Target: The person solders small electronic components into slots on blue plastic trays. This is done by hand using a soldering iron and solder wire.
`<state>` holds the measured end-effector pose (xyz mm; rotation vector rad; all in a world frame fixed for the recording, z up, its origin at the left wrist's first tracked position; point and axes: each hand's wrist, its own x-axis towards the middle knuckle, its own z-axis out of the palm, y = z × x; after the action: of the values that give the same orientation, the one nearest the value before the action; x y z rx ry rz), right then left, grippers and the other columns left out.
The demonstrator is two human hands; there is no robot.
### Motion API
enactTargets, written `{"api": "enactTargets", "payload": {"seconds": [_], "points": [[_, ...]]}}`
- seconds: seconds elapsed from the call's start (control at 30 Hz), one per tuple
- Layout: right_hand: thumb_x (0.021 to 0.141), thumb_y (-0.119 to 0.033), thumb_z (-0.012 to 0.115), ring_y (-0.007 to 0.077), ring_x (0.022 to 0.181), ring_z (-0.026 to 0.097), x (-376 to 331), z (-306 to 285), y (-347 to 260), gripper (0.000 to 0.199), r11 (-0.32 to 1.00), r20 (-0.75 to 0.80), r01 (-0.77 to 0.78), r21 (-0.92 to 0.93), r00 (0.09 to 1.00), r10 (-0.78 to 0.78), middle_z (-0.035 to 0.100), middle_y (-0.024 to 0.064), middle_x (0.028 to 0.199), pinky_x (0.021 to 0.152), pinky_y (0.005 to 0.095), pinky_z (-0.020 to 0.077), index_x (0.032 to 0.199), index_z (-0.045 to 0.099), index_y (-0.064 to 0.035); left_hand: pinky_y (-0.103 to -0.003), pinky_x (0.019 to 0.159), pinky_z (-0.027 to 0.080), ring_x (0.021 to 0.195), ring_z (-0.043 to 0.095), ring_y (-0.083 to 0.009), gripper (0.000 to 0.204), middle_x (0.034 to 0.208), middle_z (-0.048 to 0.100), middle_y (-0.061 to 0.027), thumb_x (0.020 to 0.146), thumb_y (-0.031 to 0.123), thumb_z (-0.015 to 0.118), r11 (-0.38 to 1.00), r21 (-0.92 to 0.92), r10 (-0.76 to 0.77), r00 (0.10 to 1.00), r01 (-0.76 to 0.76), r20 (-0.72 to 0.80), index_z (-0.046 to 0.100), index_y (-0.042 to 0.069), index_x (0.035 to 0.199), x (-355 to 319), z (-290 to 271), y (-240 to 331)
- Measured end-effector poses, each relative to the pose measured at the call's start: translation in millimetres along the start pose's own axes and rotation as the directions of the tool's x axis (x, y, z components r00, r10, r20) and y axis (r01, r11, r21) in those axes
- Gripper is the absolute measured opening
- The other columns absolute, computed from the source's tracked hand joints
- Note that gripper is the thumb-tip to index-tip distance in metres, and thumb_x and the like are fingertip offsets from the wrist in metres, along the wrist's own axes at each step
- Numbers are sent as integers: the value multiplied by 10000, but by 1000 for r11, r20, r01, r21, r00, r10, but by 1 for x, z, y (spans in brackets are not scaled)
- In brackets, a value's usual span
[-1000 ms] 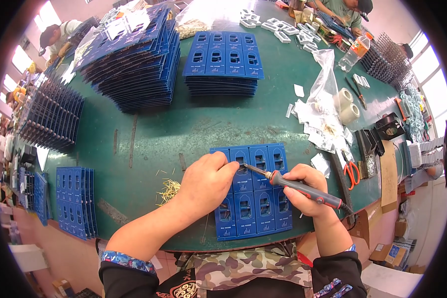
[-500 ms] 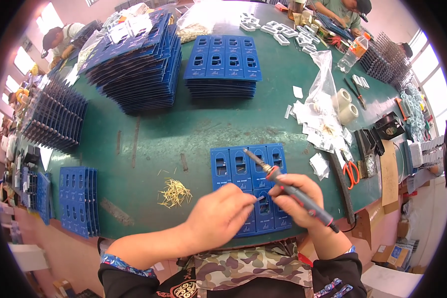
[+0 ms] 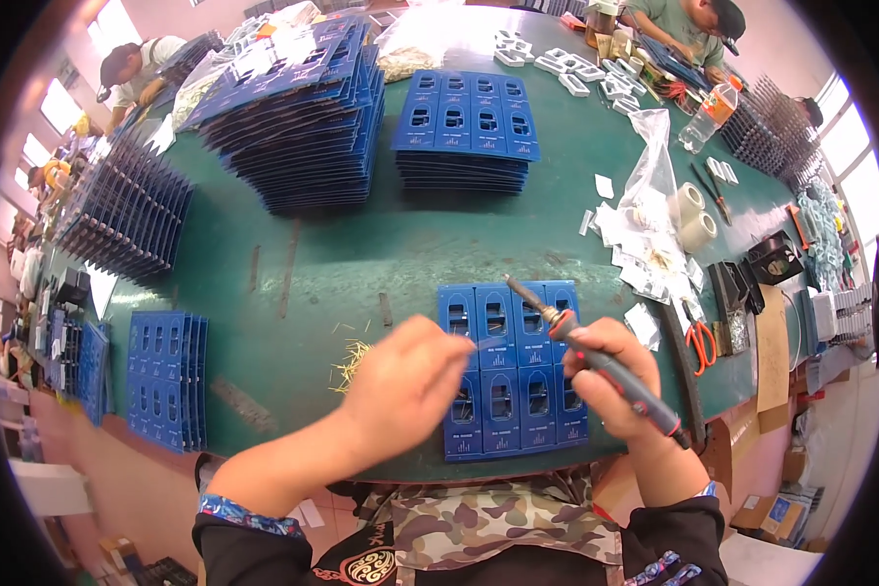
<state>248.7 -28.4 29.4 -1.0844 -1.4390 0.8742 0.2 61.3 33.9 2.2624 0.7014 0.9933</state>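
My right hand (image 3: 610, 402) is wrapped round a soldering iron (image 3: 645, 398) with a dark grey and red handle. Its metal tip points up and left, above a blue circuit board panel (image 3: 520, 436) with two rows of cut-out windows. The panel lies flat in front of me, with small dark parts in its openings. Over the panel's left edge is my left hand (image 3: 400, 386), thumb and fingertips pinched together; what they hold is too small and blurred to name. Partly behind that hand lies a pile of thin brass-coloured pins (image 3: 350, 369).
Tall stacks of blue panels (image 3: 313, 146) and a lower stack (image 3: 466, 122) stand at the back. Upright panels (image 3: 156, 381) are at left. To the right lie small white bags (image 3: 645, 264), tape rolls (image 3: 698, 232) and orange-handled scissors (image 3: 700, 347). Two people work across the table.
My left hand has moved up and left from the panel's middle to its left edge, still pinched. The iron stays in my right hand. The whole view has shifted slightly.
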Motion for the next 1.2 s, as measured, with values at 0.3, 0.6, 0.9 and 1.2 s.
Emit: {"api": "enactTargets", "payload": {"seconds": [0.3,0.6,0.9,1.2], "points": [[816,-45,673,168,776,587,11,14,21,218,996,-73,-43,-76,997,37,659,92,919,718,305,469,1030,650,-11,-359,590,502,689,613,-274,151,824,589,-106,814,7,662,971,228,-65,998,66,-10,670,24,964,-4,2,-45],[807,-75,688,169,729,586,8,15,32,189,988,-73,-97,-122,993,88,659,93,875,666,293,463,978,649,-3,-373,587,504,689,614,-281,154,814,579,-92,812,21,673,965,261,-41,999,41,-5,667,34,965,-4,6,-50],[804,-91,693,187,730,598,11,15,33,211,982,-17,-22,-187,1000,20,667,110,883,670,308,470,989,644,0,-374,584,508,682,614,-283,156,819,580,-93,809,21,677,963,268,-40,999,37,5,668,39,963,-5,5,-51],[807,-90,694,193,720,599,13,14,33,201,979,18,29,-202,999,-26,657,107,858,663,309,470,978,641,2,-380,599,515,701,618,-288,157,826,583,-94,813,32,673,964,262,-47,999,42,14,666,46,969,-5,7,-50]]}}
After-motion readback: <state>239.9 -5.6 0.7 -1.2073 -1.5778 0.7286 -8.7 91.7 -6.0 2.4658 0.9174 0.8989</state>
